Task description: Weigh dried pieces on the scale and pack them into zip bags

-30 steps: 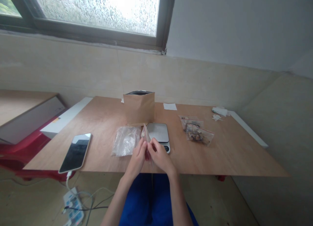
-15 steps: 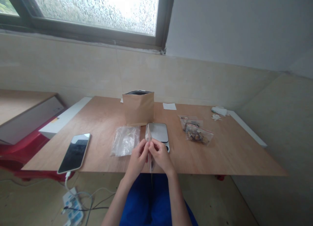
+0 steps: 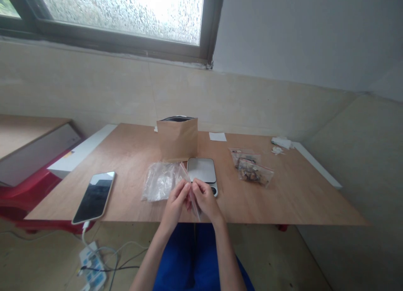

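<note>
Between my two hands is a clear zip bag [image 3: 194, 203], turned nearly edge-on, its pinkish seal strip running slantwise. My left hand [image 3: 176, 200] pinches the strip from one side, and my right hand [image 3: 204, 197] pinches it from the other, thumbs close together. What the bag contains is mostly hidden; something dark shows low behind the strip. Just beyond my fingers lies a digital scale [image 3: 201, 170] with a silver plate. Crumpled clear plastic bags [image 3: 159, 182] lie left of my hands. An open brown paper pouch [image 3: 178, 140] stands upright behind the scale.
Right of the scale rest zip bags with dark dried pieces [image 3: 254, 172]. A phone [image 3: 94, 197] with a charging cable lies at the left, above a power strip [image 3: 92, 266] on the floor. White paper [image 3: 217, 136] and crumpled tissue [image 3: 282, 143] are toward the back.
The zip bag has swung from nearly upright to a slant, its far end now further left. Both hands keep their pinch in about the same place.
</note>
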Tool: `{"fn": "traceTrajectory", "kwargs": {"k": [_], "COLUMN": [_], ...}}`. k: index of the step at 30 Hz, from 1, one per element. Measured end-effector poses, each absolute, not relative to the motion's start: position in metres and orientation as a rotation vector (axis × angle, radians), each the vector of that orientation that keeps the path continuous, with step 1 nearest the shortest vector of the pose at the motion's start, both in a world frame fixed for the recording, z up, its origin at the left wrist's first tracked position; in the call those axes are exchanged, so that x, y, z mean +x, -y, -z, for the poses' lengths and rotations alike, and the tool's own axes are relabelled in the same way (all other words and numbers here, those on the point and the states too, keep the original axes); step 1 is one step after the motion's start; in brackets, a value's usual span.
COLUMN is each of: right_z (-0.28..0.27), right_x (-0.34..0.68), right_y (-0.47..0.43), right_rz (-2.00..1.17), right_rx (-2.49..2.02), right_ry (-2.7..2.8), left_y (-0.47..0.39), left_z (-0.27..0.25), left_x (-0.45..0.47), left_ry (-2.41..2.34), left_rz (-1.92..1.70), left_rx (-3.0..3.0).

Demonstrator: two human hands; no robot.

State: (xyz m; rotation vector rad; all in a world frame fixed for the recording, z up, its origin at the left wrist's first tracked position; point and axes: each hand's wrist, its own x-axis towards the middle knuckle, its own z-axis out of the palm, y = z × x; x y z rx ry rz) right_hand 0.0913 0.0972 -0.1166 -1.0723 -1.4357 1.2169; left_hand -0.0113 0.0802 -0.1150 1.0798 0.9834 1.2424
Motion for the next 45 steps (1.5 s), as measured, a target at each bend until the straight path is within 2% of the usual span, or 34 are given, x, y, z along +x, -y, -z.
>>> {"fn": "traceTrajectory", "kwargs": {"k": [6,11,18,24,28,31,37,45], "right_z": [0.116,0.119,0.117,0.116,0.120,0.121,0.107,0.097], "right_x": [0.090,0.092,0.097,0.092,0.111,0.130,0.128,0.103], "right_y": [-0.095,-0.096,-0.097,-0.097,-0.104,-0.107,-0.096,-0.089], "right_rz": [-1.426,-1.379,-1.208,-1.082,-0.875,-0.823,-0.952,-0.967], "right_rx": [-1.008,-1.041,-1.080,-1.092,-1.202,-1.239,-1.097,-1.012], "right_ry": [1.409,1.399,1.485,1.468,1.272,1.173,1.209,0.994], "left_y": [-0.081,-0.079,-0.076,-0.076,-0.078,-0.078,-0.080,-0.078], "left_z": [0.118,0.114,0.116,0.114,0.112,0.109,0.115,0.146], "left_x": [-0.017,-0.018,-0.018,-0.013,-0.022,-0.033,-0.031,0.013], "left_ry": [-0.942,-0.923,-0.984,-1.257,-1.451,-1.504,-1.254,-0.833], "left_rz": [-1.208,-1.157,-1.129,-1.245,-1.413,-1.389,-1.415,-1.318], "left_rx": [1.062,1.149,1.259,1.403,1.325,1.351,1.094,0.542]}}
